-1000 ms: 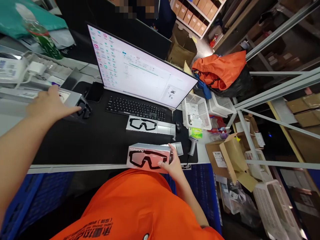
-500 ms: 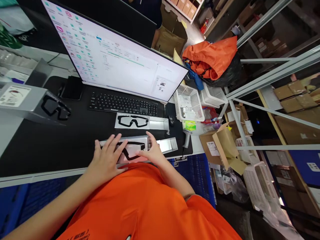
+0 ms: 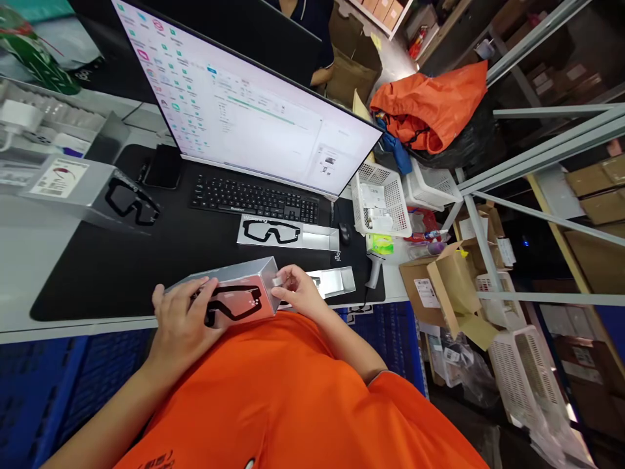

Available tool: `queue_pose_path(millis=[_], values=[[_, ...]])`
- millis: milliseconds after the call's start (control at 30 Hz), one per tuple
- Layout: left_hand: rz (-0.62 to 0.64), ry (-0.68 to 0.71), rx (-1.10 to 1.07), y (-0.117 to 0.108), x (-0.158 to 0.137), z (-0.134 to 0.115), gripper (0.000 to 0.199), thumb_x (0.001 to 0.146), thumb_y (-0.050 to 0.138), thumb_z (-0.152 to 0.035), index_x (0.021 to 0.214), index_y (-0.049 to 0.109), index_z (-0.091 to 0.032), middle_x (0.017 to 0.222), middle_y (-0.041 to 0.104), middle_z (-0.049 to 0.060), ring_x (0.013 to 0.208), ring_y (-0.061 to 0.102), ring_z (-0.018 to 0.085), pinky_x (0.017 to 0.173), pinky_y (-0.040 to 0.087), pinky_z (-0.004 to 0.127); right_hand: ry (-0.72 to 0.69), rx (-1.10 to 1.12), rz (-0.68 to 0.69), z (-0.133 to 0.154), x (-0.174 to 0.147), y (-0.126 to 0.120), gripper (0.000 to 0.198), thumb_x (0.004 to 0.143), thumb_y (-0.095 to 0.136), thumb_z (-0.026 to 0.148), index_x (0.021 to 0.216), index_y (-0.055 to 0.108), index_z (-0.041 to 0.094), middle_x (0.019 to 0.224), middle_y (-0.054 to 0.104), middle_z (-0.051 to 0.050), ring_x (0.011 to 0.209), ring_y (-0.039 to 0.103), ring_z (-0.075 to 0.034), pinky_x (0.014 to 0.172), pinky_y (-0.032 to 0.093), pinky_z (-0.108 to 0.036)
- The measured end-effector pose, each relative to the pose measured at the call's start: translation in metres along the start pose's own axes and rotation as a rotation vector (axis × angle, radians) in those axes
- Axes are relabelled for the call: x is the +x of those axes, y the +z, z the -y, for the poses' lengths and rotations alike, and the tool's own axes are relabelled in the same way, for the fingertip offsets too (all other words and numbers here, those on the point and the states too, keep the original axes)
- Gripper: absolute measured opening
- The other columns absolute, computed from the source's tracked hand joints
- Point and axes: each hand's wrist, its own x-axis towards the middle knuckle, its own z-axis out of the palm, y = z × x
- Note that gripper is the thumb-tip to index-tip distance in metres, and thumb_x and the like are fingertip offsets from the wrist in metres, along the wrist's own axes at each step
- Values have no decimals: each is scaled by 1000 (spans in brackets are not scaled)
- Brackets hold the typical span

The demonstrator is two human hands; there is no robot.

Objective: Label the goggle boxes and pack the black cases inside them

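A silver sunglasses box [image 3: 251, 272], printed with a black-framed pair, lies tilted at the desk's front edge against the orange shirt. My left hand [image 3: 181, 322] grips its left part, fingers over the top. At the box's right end, my right hand [image 3: 303, 294] pinches a small pale tab [image 3: 277, 282] between thumb and fingertips. Partly behind that hand is an open silver tray [image 3: 338, 281]. Farther back, another printed sunglasses box [image 3: 269, 232] lies with its silver inner tray [image 3: 319, 238] slid out to the right.
The keyboard [image 3: 254, 198], monitor [image 3: 263, 124] and mouse [image 3: 344, 233] are behind the boxes. To the left stands a larger silver box [image 3: 92, 192]. A scanner [image 3: 374, 270], white basket [image 3: 381, 195] and open carton [image 3: 430, 293] are to the right. Another person's arm [image 3: 322, 75] shows beyond the monitor.
The near box has been raised and tilted, showing its right end. My left hand has closed around its left part, and my right fingers have moved from its front to the end tab.
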Motion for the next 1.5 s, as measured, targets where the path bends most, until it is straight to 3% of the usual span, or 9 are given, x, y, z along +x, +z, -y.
queue_pose_path(millis=[167,333,533,700,933,1067,1167,1300,1500], values=[[39,75,-22,0,4,-4,92,96,62,-29,174,16,-37,140,62,20,130,64,45,127,30,78,14,-9,26,-9,-5,-6,44,82,79,63,82,59,23,71,59,4,69,54,-14,65,47,-26],[342,62,-69,17,20,-16,70,97,54,-39,164,46,-19,140,65,23,126,65,42,108,52,59,11,-38,-256,-37,-4,-23,37,82,73,53,72,53,24,66,55,5,66,49,-14,65,41,-26],[562,85,-30,41,35,-19,82,84,61,-45,160,54,-17,139,66,24,121,65,45,98,52,58,81,-183,-630,-64,-17,-87,28,82,64,39,65,45,25,61,41,7,65,41,-15,67,35,-28],[559,149,-49,45,46,-15,84,83,64,-47,162,51,-21,140,66,24,124,63,46,101,50,60,36,-166,-519,-75,-20,-124,25,81,67,41,69,53,23,80,57,1,83,54,-18,83,46,-30],[623,176,95,35,50,3,86,82,57,-51,161,54,-18,141,66,21,123,63,43,98,50,55,133,-68,-633,-100,-22,-126,28,85,64,48,74,54,24,82,64,0,88,59,-20,82,52,-30],[586,190,90,27,44,28,84,82,52,-57,156,61,-18,139,69,19,121,64,42,100,50,57,223,27,-480,-99,-28,-123,28,87,64,52,85,57,25,82,61,2,84,61,-19,79,53,-29],[561,177,74,25,39,35,83,80,52,-57,154,62,-19,139,69,19,123,63,43,102,49,58,214,85,-360,-93,-28,-116,45,84,74,54,118,62,26,114,71,-4,108,68,-22,99,55,-34],[536,147,69,26,29,40,84,80,52,-58,155,61,-21,141,69,19,124,64,43,102,49,58,145,90,-290,-86,-24,-109,76,76,85,55,141,58,27,151,62,-11,143,58,-28,123,44,-41],[488,58,38,8,3,114,91,75,53,-66,153,59,-18,137,70,21,117,68,45,110,48,66,145,257,-248,-69,-20,-107,85,72,88,62,144,59,28,143,71,-9,136,66,-31,119,52,-46]])
